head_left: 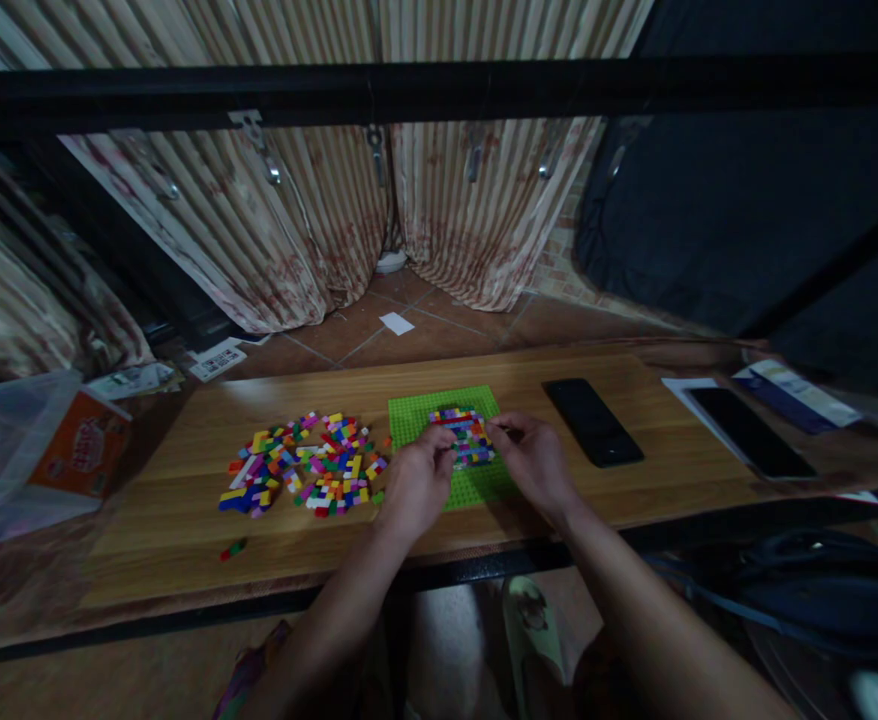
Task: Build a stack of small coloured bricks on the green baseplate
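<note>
From where I stand, pleated curtains point(319, 225) hang beyond the long wooden worktop point(176, 540). Across its left part spreads a heap of loose bricks point(328, 495) in many colours, with the green baseplate point(407, 408) just to the right of it. Farther right lies a black phone point(593, 422), screen up and set aslant, apart from the baseplate.

Both hands are over the baseplate, their forearms reaching in from the near edge. The left hand point(416, 478) is curled, thumb and forefinger brought close together; the right hand point(535, 462) has its fingers bent inward, the tips drawn near one another. I can't tell from here whether either is pinching a brick.

Between them, on the baseplate, sits the many-coloured brick build point(473, 437). It lies to the right of the left fingertips and to the left of the right ones, so the two come at it from opposite sides. The left hand hides part of its near left side, while the right reaches its right edge; neither looks clearly nearer. What shows is roughly square, with no plain long axis.

Smallest, a red-and-green piece point(233, 550) lies alone near the front edge.
</note>
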Available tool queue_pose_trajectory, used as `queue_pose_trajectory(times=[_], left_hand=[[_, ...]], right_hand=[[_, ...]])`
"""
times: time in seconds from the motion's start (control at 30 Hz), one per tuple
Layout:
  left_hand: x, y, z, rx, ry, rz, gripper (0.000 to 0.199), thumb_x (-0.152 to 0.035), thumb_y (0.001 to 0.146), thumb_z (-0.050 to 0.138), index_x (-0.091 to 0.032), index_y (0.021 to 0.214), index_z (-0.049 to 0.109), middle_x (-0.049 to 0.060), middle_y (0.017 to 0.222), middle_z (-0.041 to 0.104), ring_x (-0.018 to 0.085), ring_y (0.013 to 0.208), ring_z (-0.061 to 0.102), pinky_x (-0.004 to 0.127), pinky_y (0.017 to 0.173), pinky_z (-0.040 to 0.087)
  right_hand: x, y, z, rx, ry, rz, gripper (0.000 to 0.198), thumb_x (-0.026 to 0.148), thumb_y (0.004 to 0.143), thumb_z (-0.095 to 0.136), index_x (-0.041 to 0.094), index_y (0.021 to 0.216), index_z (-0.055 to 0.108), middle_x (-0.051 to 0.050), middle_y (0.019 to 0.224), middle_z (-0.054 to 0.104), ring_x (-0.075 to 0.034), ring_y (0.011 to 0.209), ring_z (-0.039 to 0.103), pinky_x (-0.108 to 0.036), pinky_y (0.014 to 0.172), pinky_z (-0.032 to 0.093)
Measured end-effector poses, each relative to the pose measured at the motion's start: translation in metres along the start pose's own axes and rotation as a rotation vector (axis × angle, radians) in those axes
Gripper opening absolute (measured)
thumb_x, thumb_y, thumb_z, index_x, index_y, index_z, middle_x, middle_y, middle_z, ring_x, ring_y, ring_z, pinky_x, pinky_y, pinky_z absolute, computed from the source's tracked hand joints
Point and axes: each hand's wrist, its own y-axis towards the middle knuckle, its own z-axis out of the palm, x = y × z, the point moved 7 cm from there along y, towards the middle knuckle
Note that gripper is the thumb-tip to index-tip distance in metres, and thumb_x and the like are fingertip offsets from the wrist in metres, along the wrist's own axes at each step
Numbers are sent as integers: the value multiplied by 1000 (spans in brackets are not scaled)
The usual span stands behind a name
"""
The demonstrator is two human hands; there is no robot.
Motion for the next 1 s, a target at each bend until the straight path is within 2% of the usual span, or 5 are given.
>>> queue_pose_trajectory(times=[0.4,0.5,0.6,0.77,1.0], left_hand=[[-15,2,5,44,157,55,16,-16,82,52,-22,92,63,2,91,70,15,81,64,25,73,46],[-11,3,6,13,60,48,18,-17,82,53,-21,95,64,3,94,70,15,84,64,25,75,47],[-4,6,7,7,-99,-4,18,-22,82,53,-19,95,65,3,89,69,14,79,63,24,73,47],[3,9,10,78,-332,-148,18,-31,81,56,-16,81,65,0,68,62,10,59,54,20,56,42],[1,5,14,143,-478,-303,29,-41,77,59,-13,72,63,-1,62,57,6,50,43,18,47,34]], right_hand=[[-1,0,0,26,39,-3,19,33,79,56,19,76,69,-4,78,69,-17,70,61,-29,66,44],[5,-3,2,58,93,-40,17,31,79,57,20,81,69,-3,82,68,-17,73,61,-28,67,45],[20,-8,4,125,138,-143,15,28,80,58,21,85,70,-3,85,67,-16,76,61,-29,69,46],[38,-15,8,192,148,-289,12,24,82,59,23,86,71,-3,88,66,-16,83,61,-30,76,48],[45,-18,9,223,129,-317,13,28,85,57,24,83,70,-2,86,65,-17,84,62,-29,77,48]])
